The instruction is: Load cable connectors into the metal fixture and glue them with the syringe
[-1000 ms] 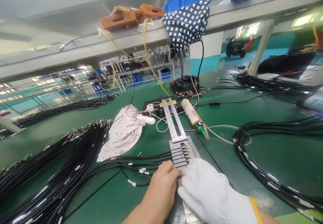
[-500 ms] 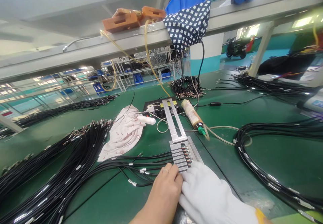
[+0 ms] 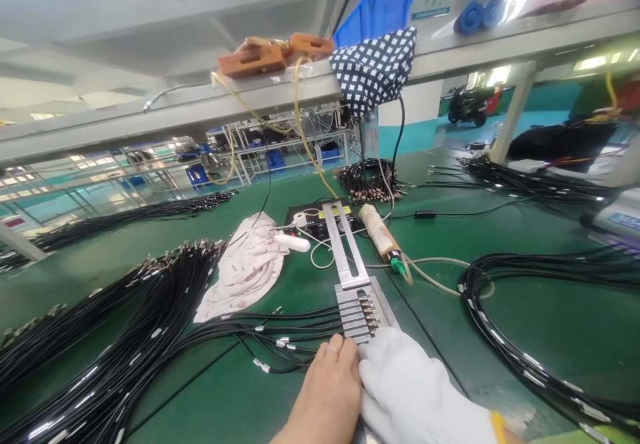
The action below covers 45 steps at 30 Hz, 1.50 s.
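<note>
A slotted metal jig lies on the green bench in front of me, with several black cables laid in its grooves and their brass ends showing. My bare left hand rests at the jig's near end, fingers curled down on the cables there. My right hand, in a white glove, presses right beside it on the jig's near end, fingers closed together. What either hand grips underneath is hidden.
A big bundle of black cables fans over the left of the bench, and a coil lies at the right. Behind the jig are a cloth, a black control box, a cylindrical tool and a hose. A shelf runs overhead.
Both hands have slipped a little toward me and lower in the view, staying together at the jig's near end. The view has tilted slightly.
</note>
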Available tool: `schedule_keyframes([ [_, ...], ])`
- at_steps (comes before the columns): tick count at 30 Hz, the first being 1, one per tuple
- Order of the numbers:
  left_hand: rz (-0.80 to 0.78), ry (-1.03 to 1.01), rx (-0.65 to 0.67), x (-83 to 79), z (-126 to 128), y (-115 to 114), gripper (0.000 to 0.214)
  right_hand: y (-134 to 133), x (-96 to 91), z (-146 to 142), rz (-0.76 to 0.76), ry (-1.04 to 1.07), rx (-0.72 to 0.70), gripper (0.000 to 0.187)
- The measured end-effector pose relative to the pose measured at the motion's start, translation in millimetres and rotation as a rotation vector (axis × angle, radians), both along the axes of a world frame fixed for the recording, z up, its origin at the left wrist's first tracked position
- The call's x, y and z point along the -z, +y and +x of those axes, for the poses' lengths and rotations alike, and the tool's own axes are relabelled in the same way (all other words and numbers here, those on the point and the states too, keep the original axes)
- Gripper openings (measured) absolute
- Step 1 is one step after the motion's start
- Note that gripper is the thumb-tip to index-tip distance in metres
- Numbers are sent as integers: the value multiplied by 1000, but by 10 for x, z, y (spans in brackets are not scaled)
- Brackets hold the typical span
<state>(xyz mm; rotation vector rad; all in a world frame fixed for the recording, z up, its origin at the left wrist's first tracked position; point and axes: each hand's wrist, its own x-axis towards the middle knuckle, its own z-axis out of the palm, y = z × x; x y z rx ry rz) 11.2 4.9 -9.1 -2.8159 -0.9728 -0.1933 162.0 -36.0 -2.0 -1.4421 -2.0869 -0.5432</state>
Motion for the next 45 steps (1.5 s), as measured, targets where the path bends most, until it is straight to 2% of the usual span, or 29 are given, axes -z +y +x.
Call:
schedule_keyframes([
  [3,-92,49,-40,-130,20,47,34,17,23,8,-1,2,5,3],
  [5,-207,94,-46,-250,16,78,36,43,7,40,-58,28,-10,5],
  [7,-321,72,-46,-351,-14,105,37,87,-53,100,-201,100,-26,18],
  [9,-376,-6,-50,-415,-67,127,36,149,-146,183,-427,246,-37,32],
  [11,-385,-62,-39,-442,-124,141,32,218,-238,275,-643,484,-12,41],
  [13,-379,-83,-8,-436,-166,148,25,281,-286,363,-745,769,6,43],
  [16,-376,-113,20,-350,-187,157,16,346,-255,466,-709,1086,-60,46],
  [21,-346,-136,0,-174,-180,151,17,367,-166,523,-679,1212,-96,56],
  [23,-403,-148,-24,-226,-180,127,17,363,-174,516,-677,1219,-96,56],
  [27,-634,-228,-28,-504,-155,51,13,366,-208,510,-663,1246,-119,57],
  [29,-690,-245,-45,-607,-116,19,14,375,-213,521,-655,1277,-136,57],
  [31,-714,-221,-101,-641,-68,0,15,383,-215,536,-639,1306,-145,56],
  [33,-683,-179,-170,-618,-29,-8,13,387,-220,547,-627,1324,-148,56],
  [35,-570,-133,-202,-563,-10,-12,11,388,-227,551,-622,1334,-148,56],
  [41,-112,56,-118,-330,-45,-27,27,399,-207,542,-624,1296,-109,56],
  [45,-4,138,-62,-292,-67,-41,29,400,-196,540,-609,1263,-84,57],
])
